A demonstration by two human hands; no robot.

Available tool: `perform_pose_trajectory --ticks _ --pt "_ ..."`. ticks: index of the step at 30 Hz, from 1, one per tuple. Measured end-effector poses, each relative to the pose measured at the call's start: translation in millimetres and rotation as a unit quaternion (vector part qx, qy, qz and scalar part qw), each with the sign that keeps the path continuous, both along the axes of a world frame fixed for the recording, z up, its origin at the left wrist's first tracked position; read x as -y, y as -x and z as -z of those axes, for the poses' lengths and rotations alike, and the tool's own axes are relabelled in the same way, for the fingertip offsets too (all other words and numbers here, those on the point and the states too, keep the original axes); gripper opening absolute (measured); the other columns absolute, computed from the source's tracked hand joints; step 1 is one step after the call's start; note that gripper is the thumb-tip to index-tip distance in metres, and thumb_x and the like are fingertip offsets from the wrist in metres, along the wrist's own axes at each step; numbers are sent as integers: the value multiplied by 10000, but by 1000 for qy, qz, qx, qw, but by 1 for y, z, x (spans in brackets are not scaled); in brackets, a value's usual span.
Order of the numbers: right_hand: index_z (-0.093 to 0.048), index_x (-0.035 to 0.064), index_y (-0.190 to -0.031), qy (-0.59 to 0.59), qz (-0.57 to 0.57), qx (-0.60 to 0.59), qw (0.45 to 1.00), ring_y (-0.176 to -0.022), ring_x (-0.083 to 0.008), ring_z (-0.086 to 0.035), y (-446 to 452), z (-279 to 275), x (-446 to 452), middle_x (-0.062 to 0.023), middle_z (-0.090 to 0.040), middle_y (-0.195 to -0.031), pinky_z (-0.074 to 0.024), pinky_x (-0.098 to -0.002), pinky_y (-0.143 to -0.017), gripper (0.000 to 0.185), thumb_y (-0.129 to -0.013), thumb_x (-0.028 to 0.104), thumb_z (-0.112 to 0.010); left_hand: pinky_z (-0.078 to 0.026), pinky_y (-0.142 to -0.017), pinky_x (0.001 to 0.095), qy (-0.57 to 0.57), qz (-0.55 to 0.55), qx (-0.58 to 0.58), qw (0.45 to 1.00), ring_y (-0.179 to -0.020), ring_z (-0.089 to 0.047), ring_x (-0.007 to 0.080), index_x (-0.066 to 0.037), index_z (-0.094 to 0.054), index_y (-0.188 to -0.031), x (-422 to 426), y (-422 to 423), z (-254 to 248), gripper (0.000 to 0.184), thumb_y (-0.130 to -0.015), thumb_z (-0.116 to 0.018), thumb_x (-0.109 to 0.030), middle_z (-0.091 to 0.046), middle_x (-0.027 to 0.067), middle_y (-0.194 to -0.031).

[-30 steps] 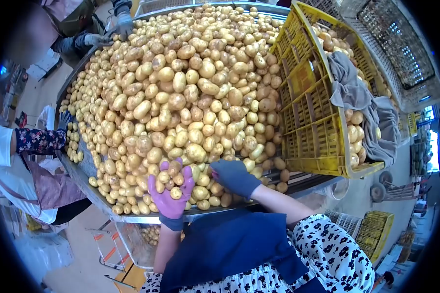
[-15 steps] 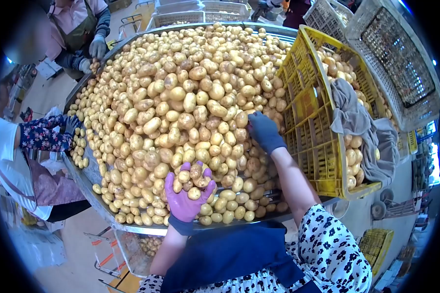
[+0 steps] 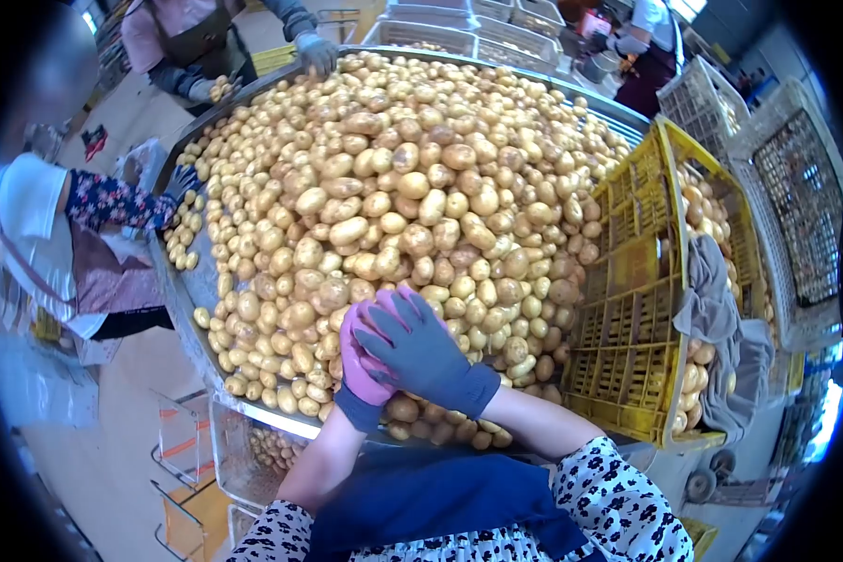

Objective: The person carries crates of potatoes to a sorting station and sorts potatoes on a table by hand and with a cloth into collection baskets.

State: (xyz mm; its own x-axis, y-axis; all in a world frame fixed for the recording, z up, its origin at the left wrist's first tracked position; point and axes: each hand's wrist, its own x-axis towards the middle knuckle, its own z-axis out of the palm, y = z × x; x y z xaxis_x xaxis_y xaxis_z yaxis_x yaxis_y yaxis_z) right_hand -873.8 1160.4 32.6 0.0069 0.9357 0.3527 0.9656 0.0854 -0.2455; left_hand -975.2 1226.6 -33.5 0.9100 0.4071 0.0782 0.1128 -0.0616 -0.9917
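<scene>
A big heap of yellow potatoes [image 3: 421, 187] covers a metal-rimmed table in front of me. My left hand [image 3: 357, 361], in a pink and grey glove, is closed at the near edge of the heap. Over it lies my right hand [image 3: 421, 351] in a grey glove, its fingers curled across the left one. Whatever is between the two palms is hidden; a moment earlier the left palm held several small potatoes. More potatoes [image 3: 440, 426] lie just below my wrists, along the table's front.
On the right, a yellow crate [image 3: 628, 309] leans at the table, with potatoes and a grey cloth [image 3: 721, 328] beside it. Co-workers stand at the left and far side, one gloved hand [image 3: 317, 53] on the far rim. White crates [image 3: 421, 37] stand behind.
My right hand has left the heap beside the yellow crate and come across onto my left hand. The potatoes in my left palm are now covered. The view has shifted.
</scene>
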Motion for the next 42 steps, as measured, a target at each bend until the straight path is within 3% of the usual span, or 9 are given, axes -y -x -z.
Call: perform_pose_trajectory --ticks 2,4,6,16,24,31,36,39,42 --pt "-527 147 -1248 18 -35 -7 999 -1221 -295 -434 6 3 -7 -111 -489 -1259 -304 -507 -1058 502 -789 326 -624 -415 -1003 387 -131 5 -164 978 -1230 -431 209 -122 -375 -1315 4 11 6 514 -927 -417 -457 -399 82 -1361" --pt "-547 117 -1181 -80 -83 -100 988 -1202 -309 -456 3 0 -21 -118 -499 -1249 -358 -483 -1026 382 -825 246 -596 -399 -1021 416 -731 -19 -539 418 -1239 -418 227 -124 -341 -1334 8 27 16 536 -922 -438 -452 -372 74 -1385" --pt "-575 115 -1179 -97 1 -145 985 -1109 -281 -525 -33 2 -64 -91 -576 -1148 -392 -421 -974 302 -895 211 -535 -342 -1038 552 -541 27 -407 735 -1252 -407 293 -141 -476 -1237 -6 44 -24 451 -907 -476 -450 -435 100 -1348" --pt "-550 162 -1231 78 171 218 958 -1018 -313 -581 -154 15 -179 -125 -650 -1043 -389 -482 -944 444 -837 361 -591 -355 -1029 522 -443 -115 -580 674 -1192 -465 309 -111 -549 -1152 -18 172 -30 425 -902 -483 -448 -518 115 -1231" --pt "-456 0 -1331 -93 87 -270 954 -1222 -252 -479 -82 -20 -69 -157 -505 -1333 -350 -385 -1043 483 -905 188 -582 -441 -977 494 -281 -311 -795 438 -1221 -398 372 -12 -393 -1277 -97 364 15 620 -885 -401 -492 -404 207 -1260" --pt "-415 -15 -1345 -71 17 -369 927 -1272 -275 -424 19 -6 -29 -156 -433 -1386 -312 -396 -1080 495 -919 194 -556 -394 -1010 526 -473 -307 -548 618 -1145 -537 317 25 -482 -1242 -63 290 44 443 -961 -451 -315 -566 184 -1210" --pt "-459 110 -1332 2 -305 -138 942 -1182 -336 -469 126 -11 -34 -143 -499 -1264 -405 -443 -957 597 -812 304 -680 -524 -808 385 -631 -77 -606 478 -987 -590 224 -41 -495 -1235 19 218 -21 399 -980 -408 -334 -593 114 -1101" --pt "-483 108 -1299 31 -277 -106 954 -1138 -312 -490 126 -14 -23 -127 -519 -1217 -428 -425 -926 516 -834 266 -638 -444 -476 197 -454 -217 -530 683 -636 -542 51 -36 -529 -1103 38 326 33 249 -980 -430 -228 -546 -3 -856" --pt "-518 98 -1247 63 -269 -116 954 -1110 -287 -506 102 14 -4 -103 -544 -1178 -436 -406 -925 439 -846 248 -616 -484 -620 226 -262 -319 -740 530 -747 -588 119 -19 -485 -1135 89 480 81 250 -903 -506 -110 -559 60 -966"
